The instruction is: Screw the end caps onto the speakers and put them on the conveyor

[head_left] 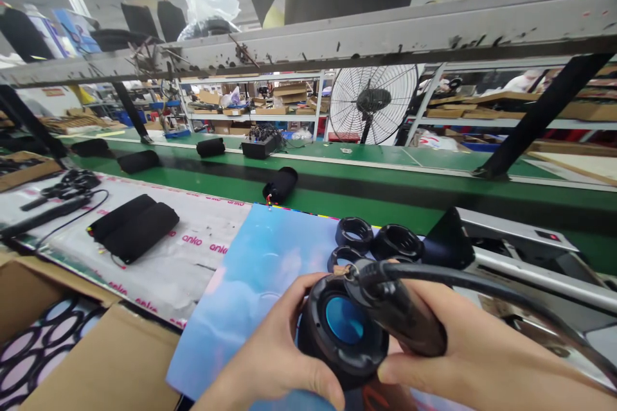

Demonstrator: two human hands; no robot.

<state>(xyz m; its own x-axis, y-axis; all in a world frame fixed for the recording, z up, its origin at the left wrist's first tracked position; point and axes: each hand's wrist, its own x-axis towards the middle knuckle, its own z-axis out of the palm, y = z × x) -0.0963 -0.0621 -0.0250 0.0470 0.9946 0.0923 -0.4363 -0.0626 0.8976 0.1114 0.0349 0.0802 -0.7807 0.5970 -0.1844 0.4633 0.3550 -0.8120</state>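
Observation:
My left hand point(284, 347) is closed around the side of a black round speaker point(315, 327) with a shiny blue disc in its upper end. A corded electric screwdriver point(405, 314) lies across my right hand point(448, 327). Its cord end, with a small metal ring, is over the speaker's edge; the tip is hidden. My right thumb and fingers also touch the speaker's right side. Just beyond the speaker, several black plastic rings point(354, 232) stand on a blue and pink printed sheet point(241, 289).
On the green conveyor belt point(328, 196) lie several black cylinders point(282, 185). Black wrapped packs point(137, 228) rest on white printed paper at left. A cardboard box point(120, 359) holds rings at lower left. A metal machine point(520, 244) stands at right. An overhead shelf beam point(308, 42) crosses above; behind is a fan point(373, 103).

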